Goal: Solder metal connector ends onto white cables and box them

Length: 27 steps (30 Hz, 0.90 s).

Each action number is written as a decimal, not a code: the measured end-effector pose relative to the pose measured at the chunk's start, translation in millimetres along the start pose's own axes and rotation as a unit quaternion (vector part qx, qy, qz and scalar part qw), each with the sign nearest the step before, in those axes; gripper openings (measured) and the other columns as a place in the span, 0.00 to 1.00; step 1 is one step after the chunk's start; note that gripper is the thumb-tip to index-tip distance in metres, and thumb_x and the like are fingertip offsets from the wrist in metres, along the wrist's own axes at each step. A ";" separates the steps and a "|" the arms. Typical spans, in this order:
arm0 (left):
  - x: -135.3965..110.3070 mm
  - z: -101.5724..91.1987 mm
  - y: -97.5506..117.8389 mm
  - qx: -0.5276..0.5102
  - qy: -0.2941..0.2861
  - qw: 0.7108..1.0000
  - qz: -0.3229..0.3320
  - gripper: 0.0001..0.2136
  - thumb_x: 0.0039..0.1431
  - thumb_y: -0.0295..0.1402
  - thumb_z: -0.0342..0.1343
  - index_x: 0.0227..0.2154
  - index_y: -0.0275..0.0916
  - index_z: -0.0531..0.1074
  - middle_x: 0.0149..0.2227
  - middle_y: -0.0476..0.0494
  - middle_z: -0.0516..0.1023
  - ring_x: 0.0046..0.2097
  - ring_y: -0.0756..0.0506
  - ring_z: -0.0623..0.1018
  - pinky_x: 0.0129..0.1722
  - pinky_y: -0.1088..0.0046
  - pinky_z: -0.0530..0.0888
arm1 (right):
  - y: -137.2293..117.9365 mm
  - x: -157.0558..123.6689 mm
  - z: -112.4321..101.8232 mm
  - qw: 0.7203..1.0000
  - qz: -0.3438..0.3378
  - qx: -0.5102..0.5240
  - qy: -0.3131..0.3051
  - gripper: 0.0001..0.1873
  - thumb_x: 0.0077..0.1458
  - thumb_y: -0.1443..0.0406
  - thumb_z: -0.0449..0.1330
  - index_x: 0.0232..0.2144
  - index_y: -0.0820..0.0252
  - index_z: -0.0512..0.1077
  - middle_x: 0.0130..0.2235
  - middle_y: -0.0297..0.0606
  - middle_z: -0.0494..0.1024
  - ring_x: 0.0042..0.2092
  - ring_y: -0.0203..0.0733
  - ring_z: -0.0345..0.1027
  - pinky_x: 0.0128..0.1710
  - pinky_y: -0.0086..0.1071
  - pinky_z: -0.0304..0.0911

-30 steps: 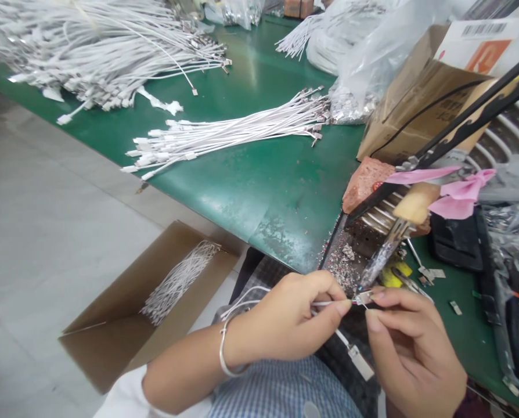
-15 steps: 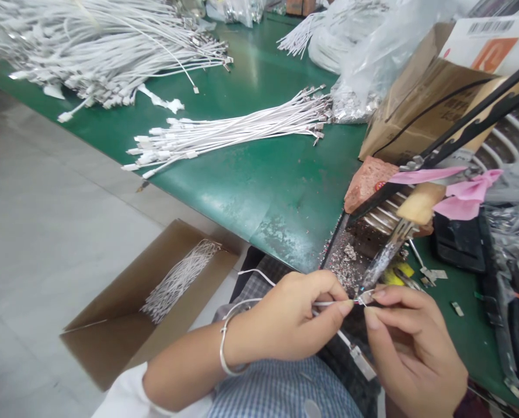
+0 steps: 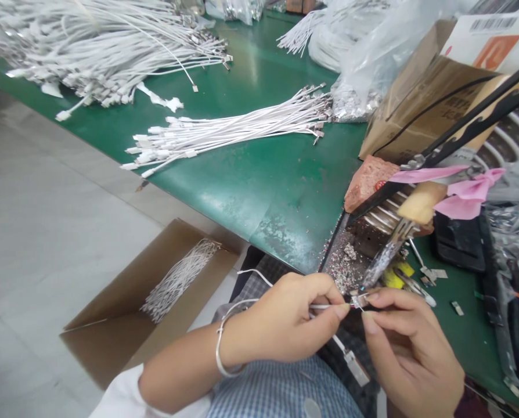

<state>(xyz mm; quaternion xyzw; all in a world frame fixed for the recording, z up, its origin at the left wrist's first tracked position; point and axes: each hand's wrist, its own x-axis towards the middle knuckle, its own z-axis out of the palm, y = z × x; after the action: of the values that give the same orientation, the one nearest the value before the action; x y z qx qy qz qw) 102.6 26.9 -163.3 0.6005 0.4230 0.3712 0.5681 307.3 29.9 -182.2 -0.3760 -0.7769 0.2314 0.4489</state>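
Pinching white cable (image 3: 327, 306) in left hand (image 3: 288, 319), metal connector (image 3: 358, 301) in right hand (image 3: 414, 342). Holding both just below soldering iron (image 3: 379, 262) (wooden-handled), perhaps touching its tip, near edge of green desk (image 3: 277, 186).

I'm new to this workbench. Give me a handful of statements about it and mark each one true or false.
1. The left hand pinches a white cable. True.
2. The right hand grips a brick. False: its fingertips are on a small metal piece.
3. The bracelet circles the right wrist. False: it is on the left one.
4. The tabletop is green. True.
5. The cardboard box at lower left holds bricks. False: it holds thin white strands.
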 end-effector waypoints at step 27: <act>-17.0 -20.6 3.0 0.040 -0.027 0.999 0.003 0.08 0.68 0.32 0.55 0.33 0.36 0.74 0.24 0.52 0.71 0.24 0.55 0.66 0.24 0.81 0.63 | -2.4 -14.1 -16.8 0.994 0.049 0.095 -0.024 0.08 0.57 0.75 0.62 0.32 0.58 0.73 0.40 0.40 0.79 0.39 0.42 0.79 0.34 0.32 0.78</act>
<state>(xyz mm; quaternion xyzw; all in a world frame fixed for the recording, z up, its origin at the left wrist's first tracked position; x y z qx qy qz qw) 77.6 18.7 -158.1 0.6340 0.4200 0.3394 0.5535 325.5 17.7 -179.7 -0.3640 -0.7422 0.3349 0.4523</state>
